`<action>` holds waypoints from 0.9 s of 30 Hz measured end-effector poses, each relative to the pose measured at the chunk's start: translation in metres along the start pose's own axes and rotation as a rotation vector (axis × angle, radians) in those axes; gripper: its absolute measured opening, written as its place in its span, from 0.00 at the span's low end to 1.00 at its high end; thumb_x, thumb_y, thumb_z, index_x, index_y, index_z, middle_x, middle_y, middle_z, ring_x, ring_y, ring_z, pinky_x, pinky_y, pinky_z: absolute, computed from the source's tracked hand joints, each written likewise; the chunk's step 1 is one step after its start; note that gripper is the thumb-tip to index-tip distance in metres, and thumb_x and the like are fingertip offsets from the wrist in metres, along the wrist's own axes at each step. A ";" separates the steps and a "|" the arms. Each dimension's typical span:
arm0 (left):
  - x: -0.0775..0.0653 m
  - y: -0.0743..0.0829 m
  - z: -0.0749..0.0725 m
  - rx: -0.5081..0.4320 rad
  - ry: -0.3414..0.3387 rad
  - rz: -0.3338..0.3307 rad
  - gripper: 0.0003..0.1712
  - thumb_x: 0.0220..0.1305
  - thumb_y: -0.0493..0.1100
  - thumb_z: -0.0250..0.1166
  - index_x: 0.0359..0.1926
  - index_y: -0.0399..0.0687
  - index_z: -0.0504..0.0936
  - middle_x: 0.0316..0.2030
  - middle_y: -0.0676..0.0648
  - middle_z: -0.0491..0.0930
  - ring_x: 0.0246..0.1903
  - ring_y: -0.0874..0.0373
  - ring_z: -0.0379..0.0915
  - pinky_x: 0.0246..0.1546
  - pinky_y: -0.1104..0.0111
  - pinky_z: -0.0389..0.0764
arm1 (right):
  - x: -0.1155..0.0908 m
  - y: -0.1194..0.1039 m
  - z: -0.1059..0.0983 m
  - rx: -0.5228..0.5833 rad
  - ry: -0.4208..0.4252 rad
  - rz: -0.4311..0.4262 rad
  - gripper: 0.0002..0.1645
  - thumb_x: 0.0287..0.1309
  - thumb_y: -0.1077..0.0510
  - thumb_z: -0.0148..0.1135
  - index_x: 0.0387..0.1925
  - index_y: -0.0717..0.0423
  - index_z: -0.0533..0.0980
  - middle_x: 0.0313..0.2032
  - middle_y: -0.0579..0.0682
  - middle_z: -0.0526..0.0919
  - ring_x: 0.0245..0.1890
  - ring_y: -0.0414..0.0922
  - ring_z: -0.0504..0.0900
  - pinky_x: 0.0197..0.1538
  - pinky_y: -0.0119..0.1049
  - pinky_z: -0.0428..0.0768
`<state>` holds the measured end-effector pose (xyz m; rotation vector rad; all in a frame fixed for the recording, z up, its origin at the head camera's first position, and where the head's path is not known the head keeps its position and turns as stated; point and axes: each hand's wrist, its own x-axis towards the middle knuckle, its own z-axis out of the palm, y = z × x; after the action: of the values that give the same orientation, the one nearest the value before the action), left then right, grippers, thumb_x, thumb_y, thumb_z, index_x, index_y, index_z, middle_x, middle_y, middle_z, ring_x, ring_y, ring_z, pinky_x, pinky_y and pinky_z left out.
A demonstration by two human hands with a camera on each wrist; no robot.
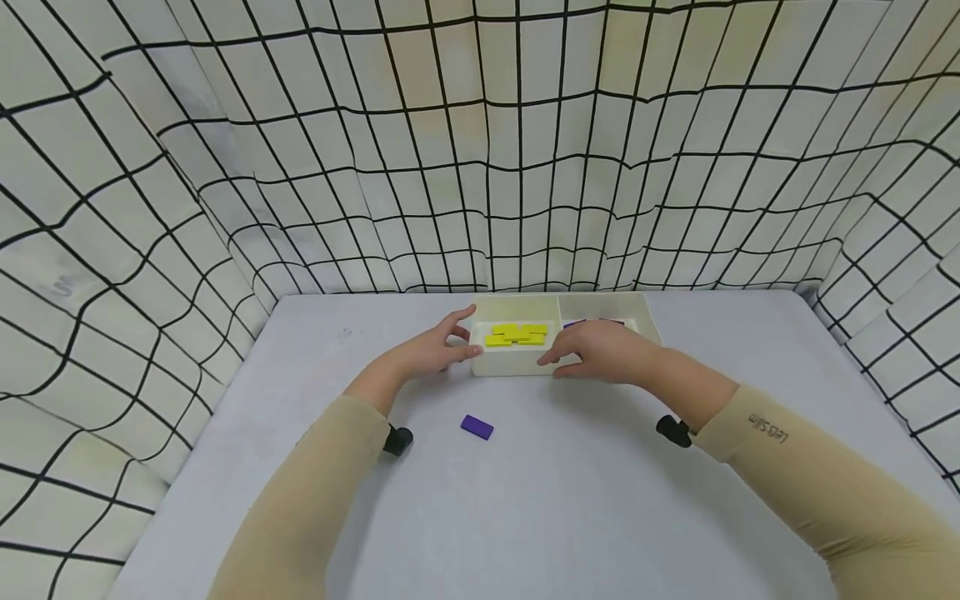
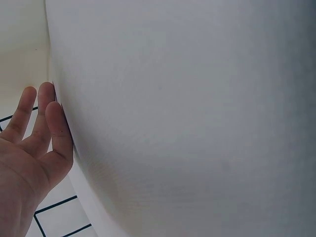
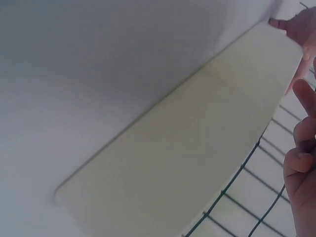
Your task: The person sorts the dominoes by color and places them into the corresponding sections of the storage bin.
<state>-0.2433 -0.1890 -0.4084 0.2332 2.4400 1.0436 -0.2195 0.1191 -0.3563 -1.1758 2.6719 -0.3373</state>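
Note:
A cream box [image 1: 517, 363] with two compartments stands at the far part of the table. Yellow blocks [image 1: 517, 335] lie in its left compartment. Some purple pieces [image 1: 573, 323] show in the right compartment, partly hidden behind my right hand [image 1: 607, 352]. That hand reaches over the front of the box with loosely bent fingers, nothing visible in its grasp. My left hand [image 1: 435, 346] is at the box's left end, thumb and fingertips right at its wall. In the left wrist view its fingers [image 2: 60, 131] are spread and fairly straight. A purple block [image 1: 477, 427] lies on the table nearer me.
White table [image 1: 525, 517] under everything. Black grid netting [image 1: 517, 167] over pale walls rises behind the table and along both sides. Dark wrist straps [image 1: 673, 431] sit at the ends of my beige sleeves [image 1: 315, 492].

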 end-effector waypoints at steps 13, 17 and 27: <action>0.001 -0.003 0.000 0.002 -0.002 0.004 0.49 0.67 0.62 0.62 0.78 0.76 0.39 0.70 0.46 0.61 0.59 0.48 0.69 0.56 0.56 0.74 | 0.033 -0.040 0.030 0.080 -0.146 -0.099 0.18 0.61 0.50 0.69 0.54 0.38 0.84 0.47 0.38 0.85 0.50 0.39 0.80 0.52 0.34 0.77; 0.002 -0.003 0.000 -0.002 -0.006 0.017 0.50 0.65 0.64 0.62 0.78 0.76 0.40 0.69 0.46 0.61 0.58 0.48 0.70 0.55 0.56 0.74 | 0.042 -0.050 0.036 0.065 -0.165 -0.112 0.18 0.62 0.48 0.68 0.54 0.36 0.83 0.49 0.36 0.84 0.51 0.36 0.79 0.54 0.34 0.77; 0.002 -0.005 0.001 -0.003 0.005 0.031 0.51 0.63 0.66 0.63 0.77 0.78 0.40 0.68 0.48 0.62 0.57 0.50 0.71 0.55 0.56 0.74 | 0.060 -0.063 0.051 0.037 -0.182 -0.146 0.18 0.62 0.48 0.67 0.55 0.37 0.83 0.45 0.32 0.84 0.49 0.34 0.80 0.55 0.33 0.75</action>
<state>-0.2444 -0.1916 -0.4129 0.2686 2.4460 1.0619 -0.2008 0.0268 -0.3921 -1.3259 2.4218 -0.2863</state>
